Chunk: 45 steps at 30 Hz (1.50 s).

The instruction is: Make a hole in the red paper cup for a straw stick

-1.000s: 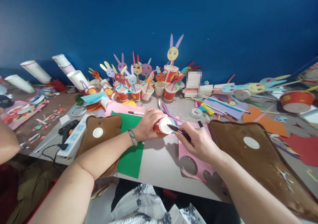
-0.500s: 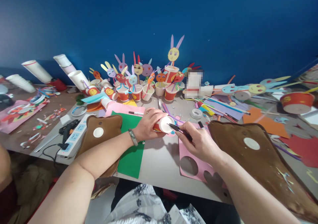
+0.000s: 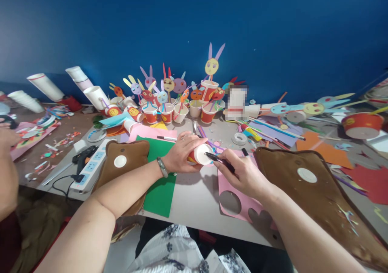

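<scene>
My left hand (image 3: 182,152) is wrapped round a red paper cup (image 3: 201,153) lying on its side, its white bottom facing right. My right hand (image 3: 242,174) pinches a black pen (image 3: 220,160) whose tip touches the cup's bottom. Under my right hand lies a pink paper sheet (image 3: 239,200) with round holes cut out of it. A green paper sheet (image 3: 160,188) lies beneath my left wrist, which wears a bracelet.
Paper cups with paper rabbit heads (image 3: 182,99) stand in a group by the blue wall. Brown cushions (image 3: 318,196) (image 3: 121,164) flank me. A power strip with a glue gun (image 3: 86,162) lies left. Another person's arm (image 3: 7,172) shows at the far left. Coloured paper scraps (image 3: 327,143) lie right.
My hands and the cup have barely shifted. The other person's arm at the far left has moved up, its hand now over the pink sheet there.
</scene>
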Available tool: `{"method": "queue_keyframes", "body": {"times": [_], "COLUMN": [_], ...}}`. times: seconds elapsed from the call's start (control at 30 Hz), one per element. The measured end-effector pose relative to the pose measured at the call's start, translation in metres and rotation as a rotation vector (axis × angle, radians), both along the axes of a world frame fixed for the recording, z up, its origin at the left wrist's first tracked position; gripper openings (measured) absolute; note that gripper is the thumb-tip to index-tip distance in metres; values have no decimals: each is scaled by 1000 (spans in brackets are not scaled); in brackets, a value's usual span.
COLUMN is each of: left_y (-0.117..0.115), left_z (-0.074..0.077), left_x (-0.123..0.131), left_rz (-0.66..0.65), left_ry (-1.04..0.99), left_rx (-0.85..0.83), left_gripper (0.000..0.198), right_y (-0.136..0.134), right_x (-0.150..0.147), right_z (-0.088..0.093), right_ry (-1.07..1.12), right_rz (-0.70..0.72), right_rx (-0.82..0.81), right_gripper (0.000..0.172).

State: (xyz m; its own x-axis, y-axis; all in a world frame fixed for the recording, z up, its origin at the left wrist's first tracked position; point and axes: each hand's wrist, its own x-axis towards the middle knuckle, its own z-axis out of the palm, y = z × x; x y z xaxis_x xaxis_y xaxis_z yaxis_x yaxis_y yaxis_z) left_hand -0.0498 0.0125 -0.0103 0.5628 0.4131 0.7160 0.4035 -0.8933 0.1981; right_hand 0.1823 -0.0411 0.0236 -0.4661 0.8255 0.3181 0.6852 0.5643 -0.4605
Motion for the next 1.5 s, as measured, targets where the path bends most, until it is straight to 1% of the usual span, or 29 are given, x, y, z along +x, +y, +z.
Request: {"method": "queue_keyframes", "body": {"times": [0.13,0.3,0.47,0.6,0.83,1.03,1.17,1.27,1.5], "left_y": [-1,0,1,1,1,1,1,1,1], "left_z": [1,0,-1,-1,0,1,2,2,2], "left_x": [-2,-4,-2,-1,-1,-2,-1,-1,-2], "left_rz": [-29,-52,-75,-81,-99,-78,-117,-122,-113], "left_ry": [19,63,-9,-26,-45,6,-38,-46,-34], "left_rx": [-21,-99,-153,-195,-156,-230,-195,-175,-209], "left_gripper": [78,81,74,71,67,68,67,66,66], "right_y": [0,0,0,-1,-2,-1,-1,-1,-1], "right_x": [1,3,3,3,2,3,3,4,4], "right_z": [2,2,1,2,5,5,5,5,4], "right_ry": [-17,-19,-36,-23,-12,-1,1,4,14], "right_rz": [18,41,60,62,56,67,83,92,96], "right_rx": [-19,-13,5,-8,-63,-77,-79,-82,-113], "right_gripper": [25,24,24,25,25,25,25,25,26]}}
